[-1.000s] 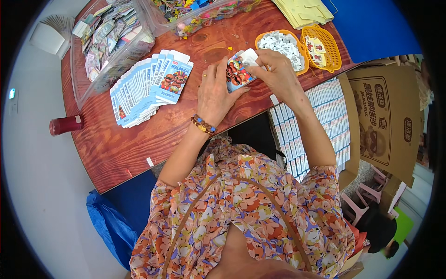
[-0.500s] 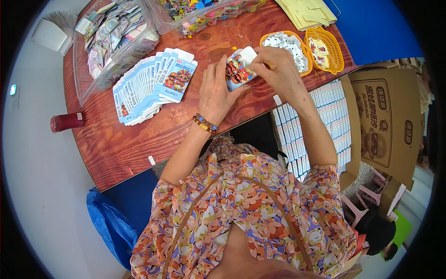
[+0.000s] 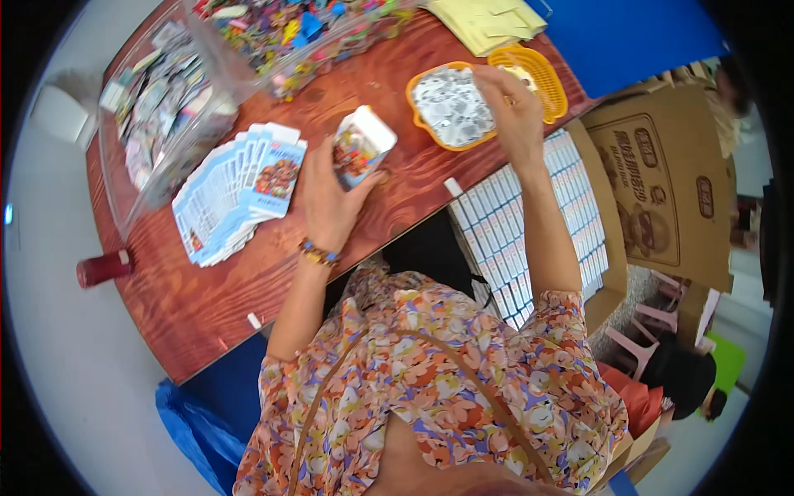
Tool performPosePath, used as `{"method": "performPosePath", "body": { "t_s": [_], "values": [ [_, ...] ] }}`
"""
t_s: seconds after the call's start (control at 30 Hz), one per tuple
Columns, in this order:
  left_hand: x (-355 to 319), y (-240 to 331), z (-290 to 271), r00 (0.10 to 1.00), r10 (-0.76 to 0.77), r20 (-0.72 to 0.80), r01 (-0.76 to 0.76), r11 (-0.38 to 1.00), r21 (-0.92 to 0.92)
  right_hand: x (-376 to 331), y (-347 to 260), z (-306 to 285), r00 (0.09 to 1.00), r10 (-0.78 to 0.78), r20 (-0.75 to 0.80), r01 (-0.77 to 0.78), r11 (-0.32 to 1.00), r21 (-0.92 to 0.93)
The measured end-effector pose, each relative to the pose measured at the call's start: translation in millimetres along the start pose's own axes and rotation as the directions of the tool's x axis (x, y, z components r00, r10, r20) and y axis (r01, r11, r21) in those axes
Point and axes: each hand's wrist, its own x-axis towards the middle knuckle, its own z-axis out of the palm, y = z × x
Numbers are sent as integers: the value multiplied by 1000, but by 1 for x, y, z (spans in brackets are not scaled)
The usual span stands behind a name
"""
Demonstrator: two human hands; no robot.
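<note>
The left hand (image 3: 327, 200) pinches one small box (image 3: 354, 157) between thumb and fingers, over the desk (image 3: 198, 318); its long axis points away from the person, leaning right. Two orange baskets (image 3: 460, 148) sit by the right hand (image 3: 519, 120), whose fingers bend, grip unclear.

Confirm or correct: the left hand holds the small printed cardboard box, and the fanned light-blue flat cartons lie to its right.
The head view shows the mistake: the fanned cartons lie left, not right, of the printed box the left hand holds.
</note>
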Motion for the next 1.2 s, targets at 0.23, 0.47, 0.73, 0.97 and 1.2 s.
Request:
{"method": "performPosePath", "body": {
  "t_s": [0.23, 0.47, 0.73, 0.97, 1.2],
  "values": [
    [-4, 11, 8, 998, 33, 57, -27, 995, -91, 64, 100, -74, 868, 489, 81, -335, 699, -632],
    [-4, 15, 5, 996, 52, 67, -49, 998, -42, 72, 142, -70, 932, 333, 145, -61, 537, -842],
    [-1, 17, 9, 990, 112, 85, -112, 994, -4, 62, 94, -91, 944, 329, 5, -196, 574, -795],
    [1, 19, 12, 982, 130, 139, -138, 989, 47, 12, -13, -46, 916, 159, 367, -263, 932, 252],
    [-2, 19, -1, 988, 147, 46, -149, 988, 36, -23, -49, 35, 872, 105, 479, -326, 854, 406]
  ]
}}
